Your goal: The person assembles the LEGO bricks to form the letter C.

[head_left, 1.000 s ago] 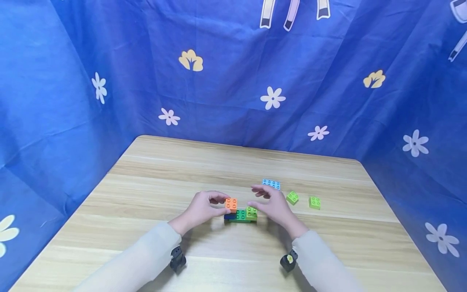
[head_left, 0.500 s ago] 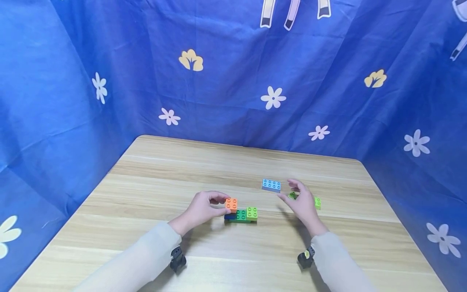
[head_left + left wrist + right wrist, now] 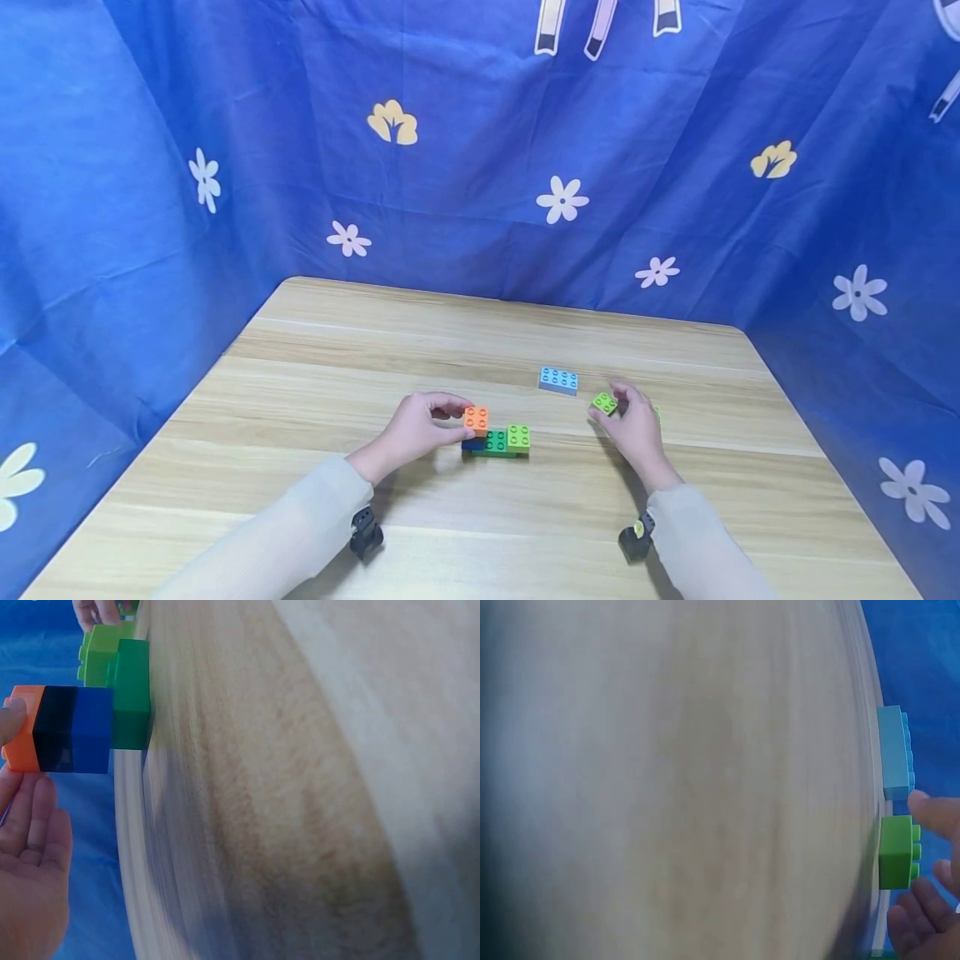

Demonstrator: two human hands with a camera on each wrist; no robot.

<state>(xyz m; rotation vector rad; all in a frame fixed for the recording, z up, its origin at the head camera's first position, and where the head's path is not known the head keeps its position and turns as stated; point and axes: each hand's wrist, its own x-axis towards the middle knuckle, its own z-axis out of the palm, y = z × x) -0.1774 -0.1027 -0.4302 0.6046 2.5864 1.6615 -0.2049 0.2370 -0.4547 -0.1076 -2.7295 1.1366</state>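
My left hand [image 3: 422, 427] pinches an orange toy brick [image 3: 476, 421] between thumb and fingers. In the left wrist view, this brick sits on a black brick [image 3: 56, 729] and a blue brick [image 3: 92, 730], stacked at one end of a long green brick [image 3: 133, 694]. A lime brick [image 3: 518, 437] stands on the green brick's other end. My right hand [image 3: 633, 425] is at a loose lime brick [image 3: 604, 403], its thumb and fingers spread around it. In the right wrist view, this brick [image 3: 895, 852] rests on the table studs up, with gaps between it and the fingers.
A light blue brick [image 3: 558, 380] lies on the wooden table [image 3: 420, 333], behind and left of my right hand. Another lime brick [image 3: 657, 413] is mostly hidden behind that hand. Blue patterned cloth [image 3: 465, 208] hangs around the table's back and sides.
My right hand has left the assembled bricks and moved right to the loose lime brick. My left hand keeps its pinch on the orange brick and has not moved.
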